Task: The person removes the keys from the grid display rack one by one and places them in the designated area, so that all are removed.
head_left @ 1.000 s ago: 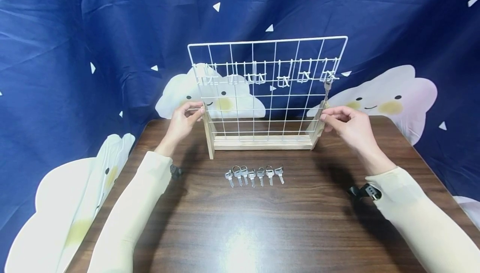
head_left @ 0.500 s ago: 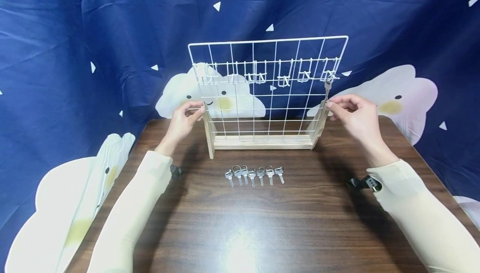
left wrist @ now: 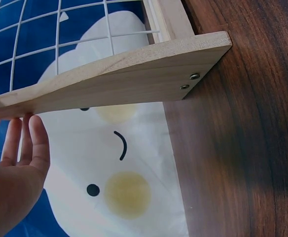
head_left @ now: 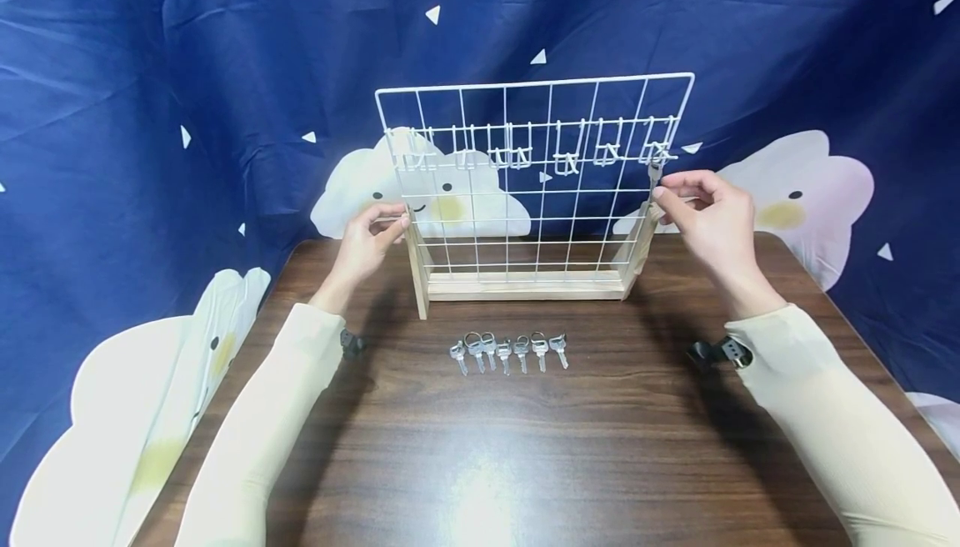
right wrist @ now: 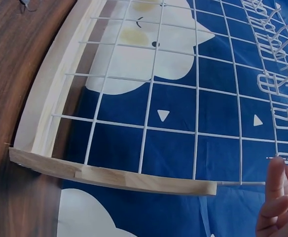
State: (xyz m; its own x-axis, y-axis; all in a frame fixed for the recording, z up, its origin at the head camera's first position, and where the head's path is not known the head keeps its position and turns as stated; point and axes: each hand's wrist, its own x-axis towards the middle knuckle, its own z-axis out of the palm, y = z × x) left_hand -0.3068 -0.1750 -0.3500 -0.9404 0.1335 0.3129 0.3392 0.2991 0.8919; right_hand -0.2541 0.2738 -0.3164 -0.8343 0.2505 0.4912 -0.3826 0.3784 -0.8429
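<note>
A white wire grid rack [head_left: 525, 218] stands upright in a wooden base, with several white hooks [head_left: 566, 162] along an upper bar. My left hand [head_left: 366, 243] grips the top of its left wooden side panel [left wrist: 114, 81], thumb on one face and fingers on the other. A key [head_left: 655, 170] hangs from the rightmost hook. My right hand [head_left: 712, 218] is at this key's lower end, thumb and index fingertip pinching it; in the right wrist view the key [right wrist: 286, 158] shows partly between the fingers [right wrist: 276, 173]. Several loose keys [head_left: 522, 348] lie in a row before the rack.
The brown wooden table [head_left: 420, 430] carries the rack near its back edge. Behind hangs a blue curtain [head_left: 262, 72] with white clouds and triangles. The right wooden side panel [right wrist: 134, 177] ends below the right hand.
My right hand has moved up from the right wooden side panel to the hanging key. The left hand has stayed on the left panel, and the loose keys have not moved.
</note>
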